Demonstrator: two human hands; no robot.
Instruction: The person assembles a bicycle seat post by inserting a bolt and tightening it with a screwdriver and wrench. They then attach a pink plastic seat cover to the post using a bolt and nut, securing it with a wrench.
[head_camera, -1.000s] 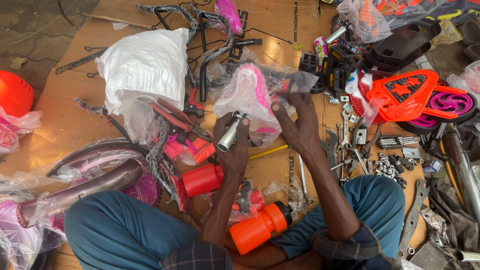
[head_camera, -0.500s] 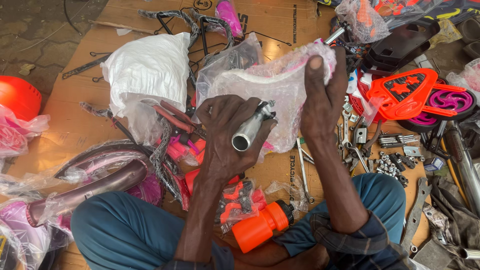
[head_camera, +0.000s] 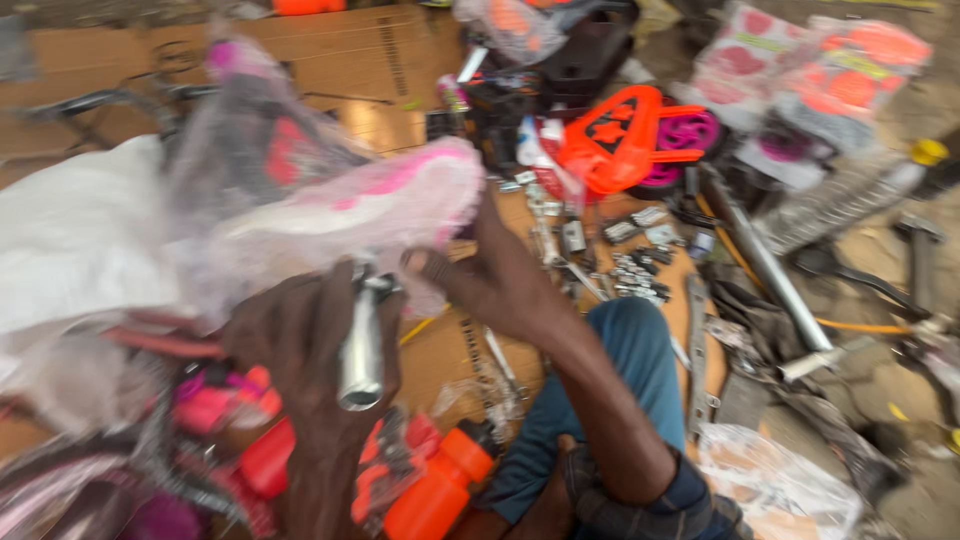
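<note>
Head cam, and it's pretty motion-blurred. The left hand (head_camera: 305, 345) is curled around a shiny metal tube (head_camera: 360, 345), gripping it upright with the open end of the tube facing down toward the lap. On top of that tube sits a pink and white bike seat (head_camera: 360, 205) wrapped in a clear plastic bag (head_camera: 230, 170), tilted and held up over the cardboard sheet (head_camera: 340, 55) on the ground. The right hand (head_camera: 490, 270) is up against the underside of the seat, thumb pointing left toward the tube and fingers tucked behind the bag, so it looks closed on the seat's rear edge, though the blur makes the exact grip hard to call. Down by the knees there's an orange cylinder (head_camera: 435, 495), and to the right a pile of small metal hardware (head_camera: 630, 270) next to an orange plastic panel (head_camera: 610, 140).
</note>
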